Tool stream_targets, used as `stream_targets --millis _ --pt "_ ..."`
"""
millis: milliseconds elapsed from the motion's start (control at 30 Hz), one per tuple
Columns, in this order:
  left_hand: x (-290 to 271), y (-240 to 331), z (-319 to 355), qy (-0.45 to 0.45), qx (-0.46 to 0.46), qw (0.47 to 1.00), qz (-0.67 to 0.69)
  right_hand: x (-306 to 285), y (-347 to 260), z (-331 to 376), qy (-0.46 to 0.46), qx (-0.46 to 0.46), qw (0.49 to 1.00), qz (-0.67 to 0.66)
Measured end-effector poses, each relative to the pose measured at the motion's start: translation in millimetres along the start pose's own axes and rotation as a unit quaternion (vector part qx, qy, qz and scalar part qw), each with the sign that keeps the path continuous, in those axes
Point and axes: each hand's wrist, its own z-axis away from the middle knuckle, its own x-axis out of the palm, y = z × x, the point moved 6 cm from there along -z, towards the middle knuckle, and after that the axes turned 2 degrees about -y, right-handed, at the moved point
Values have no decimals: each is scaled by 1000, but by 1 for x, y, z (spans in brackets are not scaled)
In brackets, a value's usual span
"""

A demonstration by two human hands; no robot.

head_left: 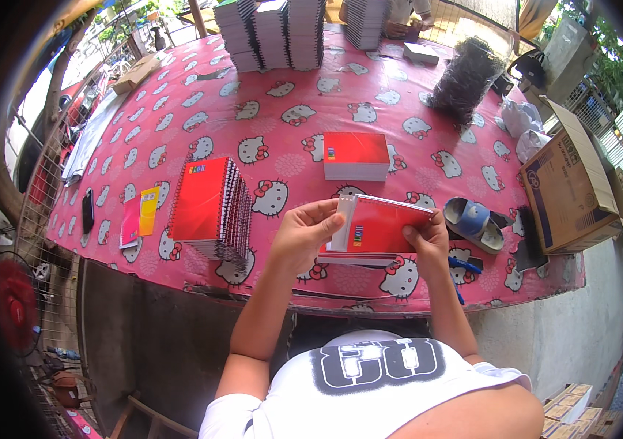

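Observation:
Both my hands hold a red-covered notebook [388, 225] over the near edge of the table. My left hand [304, 233] pinches its left side, where a pale strip [341, 223] runs along the edge; whether that strip is loose or part of the pages, I cannot tell. My right hand [428, 238] grips the right side, thumb on the cover. Beneath it lie more booklets [363, 259], mostly hidden. Farther back rests a stack of red-covered pads [355, 150] with no coil visible. On the left stands a pile of spiral-bound red notebooks [202, 196].
A pink patterned cloth [282, 146] covers the table. Right of my hands are a blue-grey slipper [474, 222], a blue pen [465, 265] and a cardboard box [567, 183]. Tall notebook stacks [271, 36] and a bag of black coils [466, 80] stand farther back. Another person's hands [399, 29] show beyond.

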Motion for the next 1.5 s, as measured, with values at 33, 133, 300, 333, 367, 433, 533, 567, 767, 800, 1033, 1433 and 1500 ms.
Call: stream_targets --millis 33,133,300,333,367,433,533,567,767,800,1033,1433,1500 --pt "2 0 3 -17 -7 1000 19 -1 2 0 3 4 1000 -4" --pt "6 -2 10 -58 -27 995 71 -5 7 -2 -9 20 1000 -12" --pt "11 -12 7 -84 -35 988 124 -6 10 -4 -14 40 998 -48" --pt "13 -14 7 -88 -42 986 138 -7 12 -4 -12 39 998 -56" --pt "15 -15 7 -91 -49 983 152 -9 13 -4 -14 39 998 -56" --pt "18 -18 6 -98 -62 978 174 -11 15 -5 -19 40 997 -58" --pt "22 -20 5 -101 -71 974 191 -10 14 -5 -17 43 997 -67" --pt "25 -18 6 -97 -69 975 189 -10 14 -5 -20 43 996 -71" --pt "13 5 9 65 130 981 -125 -9 14 -4 -18 30 997 -63" --pt "9 9 10 85 169 961 -203 -7 13 -4 -12 27 998 -46" --pt "8 23 20 145 235 801 -531 -11 -4 -2 44 -31 962 267" --pt "19 9 3 92 61 913 -394 2 -22 -1 32 -108 903 416" --pt "20 7 6 85 56 916 -388 7 -29 0 29 -109 901 419"
